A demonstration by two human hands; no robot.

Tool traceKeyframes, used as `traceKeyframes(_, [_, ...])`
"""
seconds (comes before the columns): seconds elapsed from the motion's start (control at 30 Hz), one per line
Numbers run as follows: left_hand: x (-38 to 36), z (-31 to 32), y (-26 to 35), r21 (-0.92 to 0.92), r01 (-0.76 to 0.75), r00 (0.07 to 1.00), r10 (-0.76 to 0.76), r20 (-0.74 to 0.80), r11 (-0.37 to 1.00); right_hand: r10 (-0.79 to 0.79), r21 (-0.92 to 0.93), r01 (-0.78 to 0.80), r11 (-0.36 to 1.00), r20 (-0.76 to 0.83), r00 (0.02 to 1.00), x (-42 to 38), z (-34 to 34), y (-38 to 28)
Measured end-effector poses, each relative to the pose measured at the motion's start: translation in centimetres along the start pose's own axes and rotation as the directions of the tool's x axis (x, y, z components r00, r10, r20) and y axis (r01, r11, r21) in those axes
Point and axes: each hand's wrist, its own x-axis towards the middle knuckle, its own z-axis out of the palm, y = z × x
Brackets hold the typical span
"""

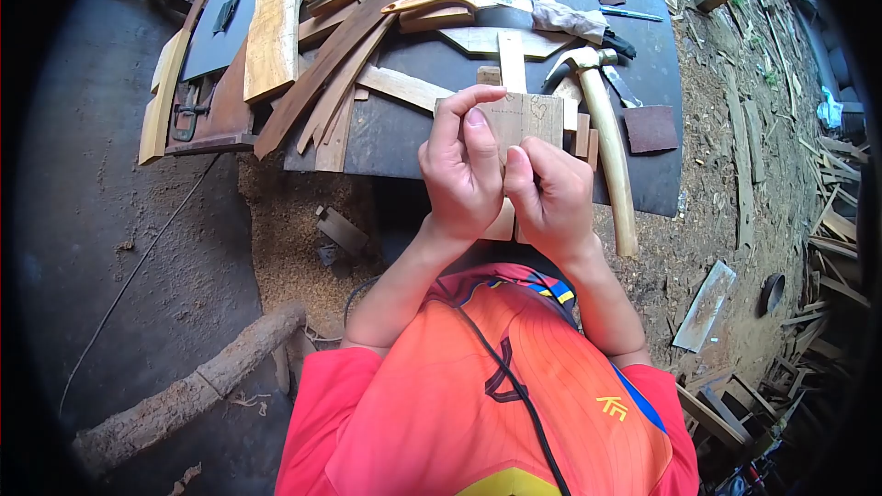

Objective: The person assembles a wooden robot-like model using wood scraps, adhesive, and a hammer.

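Note:
My left hand [462,161] and my right hand [549,188] are side by side at the near edge of a dark work table [413,142]. Between and behind them stands a square wooden piece [528,119] with small heart marks and a line of marks on its face. The left fingers curl at its left side, with the index finger bent over toward its top edge. My right fingers are folded at its lower part, thumb upward. Just right of it lies a hammer [611,138] with a pale handle. A pale wooden strip [511,60] extends behind the piece.
Wooden strips [340,64], a saw with a wooden handle [441,2], a crumpled cloth [570,18] and brown sandpaper [650,129] lie on the table. A clamp [188,112] is at the left. A log [193,395] lies low left, and wood scraps [836,230] lie at the right.

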Motion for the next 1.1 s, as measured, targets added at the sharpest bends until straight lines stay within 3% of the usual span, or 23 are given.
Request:
traceKeyframes(0.07, [0.1,0.1,-0.1,0.005,0.019,1.0,-0.019,-0.025,1.0,0.018,0.037,-0.016,0.999,-0.043,0.999,0.1,0.5,0.1])
traceKeyframes(0.17, [0.3,-0.2,-0.4,0.077,0.001,1.0,-0.001,0.011,0.997,0.009,0.062,-0.011,0.998,0.039,0.999,0.5,-0.1,0.6])
traceKeyframes(0.27, [1.1,-1.1,-0.8,0.219,-0.142,0.986,0.119,0.115,0.965,-0.068,-0.004,0.07,0.998,0.192,0.979,1.4,-1.5,0.5])
traceKeyframes(0.47, [2.0,-1.4,-0.1,0.376,-0.347,0.938,0.311,0.156,0.859,0.03,-0.007,-0.029,1.0,0.185,0.982,1.9,-1.2,0.2])
traceKeyframes(0.6, [0.6,-1.2,-0.2,0.365,-0.331,0.942,0.327,0.073,0.87,-0.02,-0.065,0.032,0.997,0.172,0.985,1.2,-0.7,0.1])
traceKeyframes(0.7, [0.4,-1.5,-0.9,0.333,-0.381,0.924,0.363,0.117,0.863,-0.009,-0.076,0.024,0.997,0.193,0.981,1.2,-0.8,-0.2])
traceKeyframes(0.77, [0.1,-1.5,-1.1,0.329,-0.322,0.947,0.298,0.121,0.888,0.014,-0.05,-0.006,0.999,0.18,0.984,1.0,-0.7,-0.1])
traceKeyframes(0.87, [-0.1,-1.2,-0.4,0.216,-0.113,0.99,0.091,0.107,0.97,0.094,0.011,-0.096,0.995,0.139,0.986,0.5,-0.6,-1.1])
traceKeyframes(0.93, [0.0,-1.7,1.0,0.072,0.026,0.984,-0.038,0.176,0.997,0.157,0.028,-0.16,0.987,0.09,0.984,-0.2,-0.4,-1.5])
traceKeyframes(1.03, [-0.3,-2.9,3.4,-0.051,0.25,0.914,-0.219,0.341,0.967,0.309,0.237,-0.286,0.929,-0.068,0.949,-0.3,0.2,-2.5])
traceKeyframes(1.1, [-0.7,-3.7,4.0,-0.011,0.175,0.884,-0.152,0.442,0.984,0.336,0.216,-0.312,0.925,-0.083,0.938,-0.9,0.1,-1.5])
